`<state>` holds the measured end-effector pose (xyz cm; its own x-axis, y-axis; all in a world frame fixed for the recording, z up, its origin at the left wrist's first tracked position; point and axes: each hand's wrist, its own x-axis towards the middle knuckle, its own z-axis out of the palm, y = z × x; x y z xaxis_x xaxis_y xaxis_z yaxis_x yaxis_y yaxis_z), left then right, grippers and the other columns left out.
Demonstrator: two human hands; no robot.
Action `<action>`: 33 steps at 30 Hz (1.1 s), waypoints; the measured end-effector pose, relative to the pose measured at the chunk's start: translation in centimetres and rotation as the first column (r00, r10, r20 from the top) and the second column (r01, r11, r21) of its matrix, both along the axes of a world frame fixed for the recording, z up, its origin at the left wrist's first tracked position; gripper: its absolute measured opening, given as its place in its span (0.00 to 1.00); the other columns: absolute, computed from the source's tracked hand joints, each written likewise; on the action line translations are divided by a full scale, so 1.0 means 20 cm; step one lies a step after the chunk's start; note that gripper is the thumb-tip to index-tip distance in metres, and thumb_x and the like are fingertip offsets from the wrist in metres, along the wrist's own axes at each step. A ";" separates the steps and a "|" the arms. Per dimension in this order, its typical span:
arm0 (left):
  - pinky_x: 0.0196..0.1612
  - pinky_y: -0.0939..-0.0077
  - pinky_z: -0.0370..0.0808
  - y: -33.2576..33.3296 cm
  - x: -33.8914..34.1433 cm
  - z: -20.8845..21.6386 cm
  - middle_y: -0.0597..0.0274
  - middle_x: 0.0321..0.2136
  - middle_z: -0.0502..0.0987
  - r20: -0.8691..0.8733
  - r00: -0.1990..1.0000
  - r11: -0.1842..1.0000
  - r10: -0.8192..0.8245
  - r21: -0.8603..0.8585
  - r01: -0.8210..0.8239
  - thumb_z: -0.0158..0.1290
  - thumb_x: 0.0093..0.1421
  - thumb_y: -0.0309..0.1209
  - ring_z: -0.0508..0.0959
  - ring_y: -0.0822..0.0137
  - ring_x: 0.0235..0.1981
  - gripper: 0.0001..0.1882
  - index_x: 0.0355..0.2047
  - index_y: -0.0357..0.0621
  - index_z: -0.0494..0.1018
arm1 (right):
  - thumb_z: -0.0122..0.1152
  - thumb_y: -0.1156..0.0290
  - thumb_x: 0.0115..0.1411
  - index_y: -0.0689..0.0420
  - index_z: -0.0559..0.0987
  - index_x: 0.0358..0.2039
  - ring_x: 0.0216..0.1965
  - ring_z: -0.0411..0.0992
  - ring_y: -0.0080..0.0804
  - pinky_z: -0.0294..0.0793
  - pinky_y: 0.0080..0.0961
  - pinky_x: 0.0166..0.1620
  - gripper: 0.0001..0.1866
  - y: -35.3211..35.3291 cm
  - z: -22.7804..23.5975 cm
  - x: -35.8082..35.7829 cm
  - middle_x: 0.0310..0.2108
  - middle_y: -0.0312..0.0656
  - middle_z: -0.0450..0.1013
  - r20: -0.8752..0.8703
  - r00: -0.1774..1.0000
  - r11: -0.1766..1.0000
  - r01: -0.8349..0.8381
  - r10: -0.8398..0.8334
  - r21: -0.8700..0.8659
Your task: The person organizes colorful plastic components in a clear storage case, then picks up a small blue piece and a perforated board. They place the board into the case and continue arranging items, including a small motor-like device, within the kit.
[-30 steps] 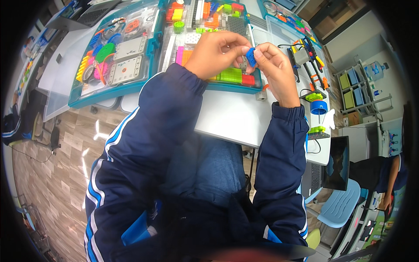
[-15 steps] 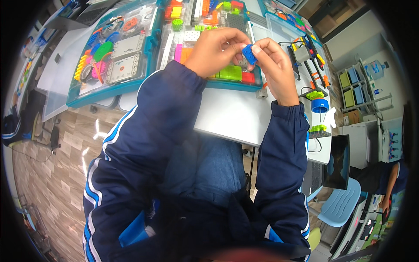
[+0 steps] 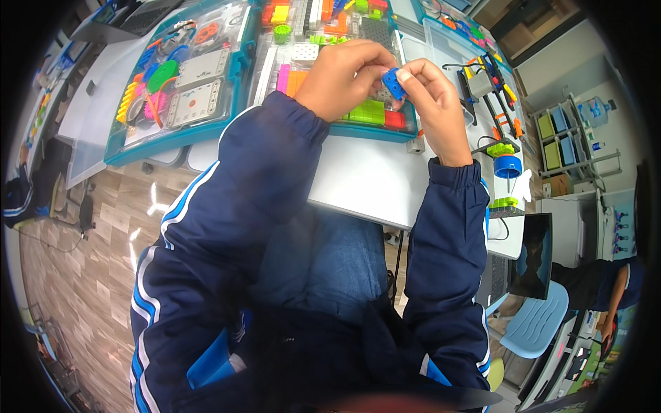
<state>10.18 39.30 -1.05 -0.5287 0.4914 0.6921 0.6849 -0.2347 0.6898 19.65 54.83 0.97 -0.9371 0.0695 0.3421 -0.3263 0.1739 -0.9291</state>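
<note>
My right hand [image 3: 434,100] pinches a small blue plastic building piece [image 3: 393,84] with holes in it, between thumb and fingers. Close against its left side, my left hand [image 3: 348,77] has its thumb and fingers curled in to the same piece, so both hands hold it. The left fingertips are partly hidden. Both hands are above a teal-rimmed parts case [image 3: 372,133] filled with coloured building pieces. Lime green blocks [image 3: 366,112] and a red block [image 3: 394,120] lie in it just below the hands.
Left of it, another teal-edged tray [image 3: 172,149] holds grey boxes, gears and cables. A built model of black beams [image 3: 490,96] stands right of my hand, with a blue wheel [image 3: 507,166] nearer me. A laptop [image 3: 530,255] and a blue chair [image 3: 536,320] are at the right.
Both hands stay together on the blue piece, which looks only slightly turned. The surroundings shift a little in the picture.
</note>
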 end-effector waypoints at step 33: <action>0.40 0.60 0.74 0.24 0.13 0.03 0.52 0.27 0.78 -0.319 0.947 0.981 -0.034 -0.193 -0.030 0.57 0.58 0.28 0.76 0.50 0.32 0.05 0.32 0.40 0.79 | 0.53 0.67 0.70 0.54 0.71 0.32 0.31 0.66 0.21 0.68 0.22 0.38 0.09 0.33 0.06 0.06 0.31 0.33 0.70 -0.411 0.911 0.836 -0.200 -0.033 -0.511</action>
<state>12.88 44.07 -0.41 -0.2943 0.6328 0.7162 0.8761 -0.1208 0.4667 20.84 61.37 2.24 -0.7441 0.2766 0.6081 -0.6673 -0.3530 -0.6559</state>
